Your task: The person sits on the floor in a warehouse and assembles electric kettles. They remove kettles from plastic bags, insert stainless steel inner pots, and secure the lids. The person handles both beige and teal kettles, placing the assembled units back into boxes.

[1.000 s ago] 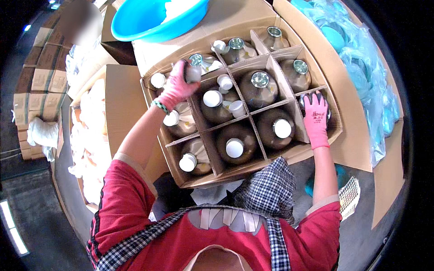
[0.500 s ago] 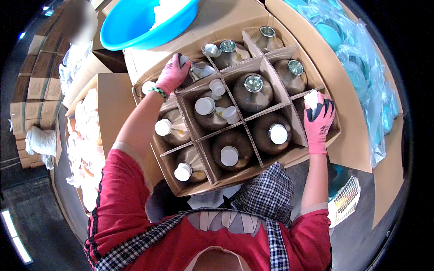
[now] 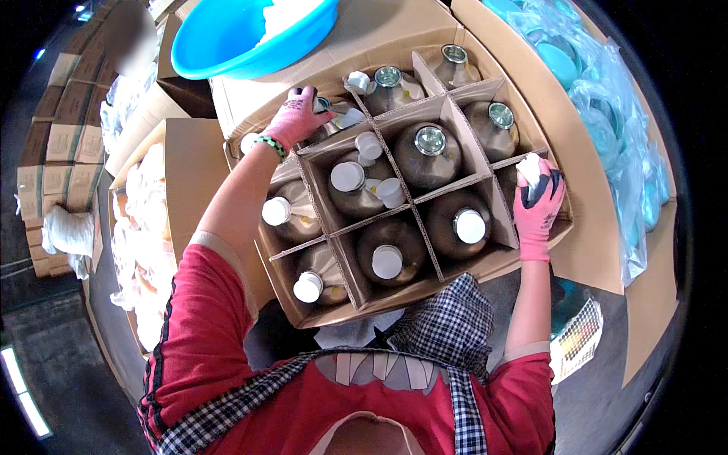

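A brown carton [image 3: 364, 307] with cardboard dividers holds several large clear glass bottles. My left hand [image 3: 300, 120], in a pink glove, is at the far left compartment, its fingers and thumb curled round the neck of a glass bottle [image 3: 322, 105] whose metallic mouth shows. Its fingertips are partly hidden. A small white cap [image 3: 353, 117] is beside that bottle. Over the right side of the carton, my right hand [image 3: 540, 203] is closed on a white bundle [image 3: 528, 168] that I cannot make out clearly. White caps [image 3: 387, 262] top the nearer bottles; a bottle with an uncapped metallic mouth [image 3: 430, 141] stands mid-carton.
A blue basin [image 3: 220, 45] with white pieces in it stands beyond the carton. To the right, a carton holds turquoise items in clear plastic [image 3: 607, 114]. An open box [image 3: 201, 189] of pale items is at the left, with stacked cartons [image 3: 64, 144] behind it.
My left hand has shifted slightly, and the white cap under its fingers is no longer visible; the bottle's metallic mouth now shows. My right hand has barely moved and still holds the white bundle.
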A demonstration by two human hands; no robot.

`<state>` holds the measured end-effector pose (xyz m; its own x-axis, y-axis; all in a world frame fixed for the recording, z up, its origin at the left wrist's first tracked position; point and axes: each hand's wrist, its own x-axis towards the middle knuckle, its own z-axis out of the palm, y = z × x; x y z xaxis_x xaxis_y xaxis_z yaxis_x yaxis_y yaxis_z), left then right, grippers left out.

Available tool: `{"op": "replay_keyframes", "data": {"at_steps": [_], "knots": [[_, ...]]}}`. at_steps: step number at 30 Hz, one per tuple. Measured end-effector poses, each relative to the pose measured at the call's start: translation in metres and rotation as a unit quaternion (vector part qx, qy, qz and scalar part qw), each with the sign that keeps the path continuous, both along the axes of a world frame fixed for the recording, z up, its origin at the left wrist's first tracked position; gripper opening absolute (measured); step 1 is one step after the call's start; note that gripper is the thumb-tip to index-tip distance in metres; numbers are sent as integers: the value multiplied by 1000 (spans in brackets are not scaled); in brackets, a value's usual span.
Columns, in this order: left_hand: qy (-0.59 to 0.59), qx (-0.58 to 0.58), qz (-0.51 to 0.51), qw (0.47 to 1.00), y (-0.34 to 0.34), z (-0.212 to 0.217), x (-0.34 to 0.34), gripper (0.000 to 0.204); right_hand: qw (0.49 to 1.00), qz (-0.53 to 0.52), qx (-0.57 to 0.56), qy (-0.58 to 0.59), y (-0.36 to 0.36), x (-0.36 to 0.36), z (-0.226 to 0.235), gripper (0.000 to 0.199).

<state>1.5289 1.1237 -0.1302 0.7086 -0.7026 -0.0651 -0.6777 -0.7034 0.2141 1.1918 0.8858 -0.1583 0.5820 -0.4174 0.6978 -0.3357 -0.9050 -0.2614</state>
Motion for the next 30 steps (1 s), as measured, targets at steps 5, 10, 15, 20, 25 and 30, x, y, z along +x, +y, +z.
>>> {"op": "replay_keyframes", "data": {"at_steps": [5, 10, 15, 20, 25, 30], "knots": [[-41, -99, 26, 994, 2, -23, 0, 58, 988, 7, 146, -41, 20, 4, 6, 45], [20, 30, 20, 999, -11, -7, 2, 75, 982, 45, 181, 14, 13, 40, 39, 43], [38, 126, -36, 991, -28, 13, 14, 75, 944, 5, 141, 299, -60, 100, 15, 39], [-24, 152, -1, 988, -31, -3, 16, 69, 872, 28, 272, 406, -60, 129, 28, 73], [-64, 166, -31, 984, -23, -3, 7, 64, 874, 4, 199, 444, -65, 136, 24, 71], [-159, 127, -37, 978, -20, 3, -10, 56, 877, -42, 150, 455, -65, 142, 21, 48]]}}
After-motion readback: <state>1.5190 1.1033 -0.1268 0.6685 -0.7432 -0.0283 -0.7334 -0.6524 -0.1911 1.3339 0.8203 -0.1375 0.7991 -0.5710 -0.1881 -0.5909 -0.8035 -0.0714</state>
